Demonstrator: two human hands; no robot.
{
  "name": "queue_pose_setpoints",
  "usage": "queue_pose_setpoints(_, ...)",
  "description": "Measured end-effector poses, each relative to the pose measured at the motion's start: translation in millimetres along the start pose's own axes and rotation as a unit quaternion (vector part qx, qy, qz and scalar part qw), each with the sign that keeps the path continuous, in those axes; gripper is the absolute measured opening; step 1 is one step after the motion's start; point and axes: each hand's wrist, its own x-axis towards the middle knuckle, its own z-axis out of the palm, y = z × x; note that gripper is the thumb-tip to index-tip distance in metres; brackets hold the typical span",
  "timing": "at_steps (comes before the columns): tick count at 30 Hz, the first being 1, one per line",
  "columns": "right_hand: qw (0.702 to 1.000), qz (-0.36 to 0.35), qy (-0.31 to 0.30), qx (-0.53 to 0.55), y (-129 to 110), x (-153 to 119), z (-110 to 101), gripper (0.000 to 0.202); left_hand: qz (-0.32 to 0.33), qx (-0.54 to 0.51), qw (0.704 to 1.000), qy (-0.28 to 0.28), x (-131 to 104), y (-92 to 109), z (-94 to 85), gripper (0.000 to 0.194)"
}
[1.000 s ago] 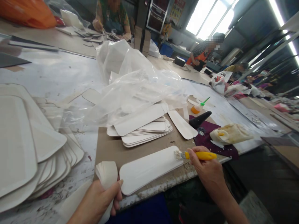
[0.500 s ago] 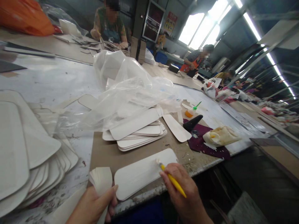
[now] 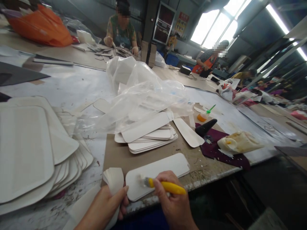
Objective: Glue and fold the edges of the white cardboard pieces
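My right hand (image 3: pixel 174 198) grips a yellow-handled brush (image 3: pixel 168 186), its bristles on the left part of a white rounded board (image 3: pixel 158 174) near the table's front edge. Wrapped in my left hand (image 3: pixel 107 204) is a bundle of pale strips (image 3: pixel 114 179), whose folded top sticks up beside the board's left end. My left fingertips are at that end. Behind the board lies a stack of similar white pieces (image 3: pixel 148 135), partly under clear plastic (image 3: pixel 144 92). A single white piece (image 3: pixel 188 132) lies to the stack's right.
Larger white boards (image 3: pixel 26 150) are piled at the left. At the right are a purple cloth (image 3: pixel 216 143), a black cone-shaped object (image 3: pixel 205 127), a glue-stained container (image 3: pixel 240 142) and an orange pot (image 3: pixel 203 117). Across the table, a person (image 3: pixel 122 32) handles flat pieces.
My right hand has moved the brush left along the board, and its handle now lies flatter. My left hand still holds the strips. The whole view has shifted slightly.
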Motion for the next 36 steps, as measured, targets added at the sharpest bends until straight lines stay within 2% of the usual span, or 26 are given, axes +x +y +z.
queue_pose_setpoints(3, 0.995, 0.038, 0.053, -0.073, 13, 6, -23, 0.01, -0.004, -0.003, 1.0, 0.01, -5, 7, 2.0, 0.043)
queue_pose_setpoints(5, 0.993, 0.076, 0.05, -0.081, 12, 7, -27, 0.012, 0.0, -0.006, 1.0, 0.01, -8, 11, 2.4, 0.043)
queue_pose_setpoints(9, 0.986, 0.155, -0.037, 0.054, -2, 1, -5, 0.02, 0.002, -0.004, 1.0, 0.01, -11, 14, 2.0, 0.042)
queue_pose_setpoints(11, 0.977, 0.182, -0.059, 0.096, -2, -1, 3, 0.022, 0.002, -0.001, 1.0, 0.01, -11, 14, 2.3, 0.041)
queue_pose_setpoints(17, 0.991, 0.131, 0.015, -0.021, 12, 2, -19, 0.019, -0.007, 0.022, 1.0, 0.021, -10, 16, 3.8, 0.044)
queue_pose_setpoints(19, 0.99, 0.141, 0.003, 0.004, 7, 1, -16, 0.018, -0.007, 0.025, 0.999, 0.02, -12, 19, 3.3, 0.045)
queue_pose_setpoints(22, 0.982, 0.17, -0.035, 0.079, -2, -3, -1, 0.021, -0.004, 0.027, 0.999, 0.023, -13, 19, 2.6, 0.044)
queue_pose_setpoints(24, 0.983, 0.159, -0.046, 0.074, 2, -4, 4, 0.022, -0.007, 0.022, 0.999, 0.022, -13, 17, 2.5, 0.043)
queue_pose_setpoints(27, 0.994, 0.106, -0.011, -0.028, 23, 2, -14, 0.019, -0.011, 0.009, 1.0, 0.025, -10, 11, 2.4, 0.04)
queue_pose_setpoints(31, 0.98, 0.07, 0.051, -0.179, 54, 14, -63, 0.02, 0.0, 0.015, 0.999, 0.029, -6, 6, 3.2, 0.042)
queue_pose_setpoints(33, 0.97, 0.06, 0.065, -0.227, 61, 18, -81, 0.023, 0.006, 0.014, 0.999, 0.042, -7, 6, 4.4, 0.043)
queue_pose_setpoints(36, 0.961, 0.043, 0.075, -0.264, 64, 21, -94, 0.025, 0.015, 0.005, 0.998, 0.059, -8, 7, 6.4, 0.041)
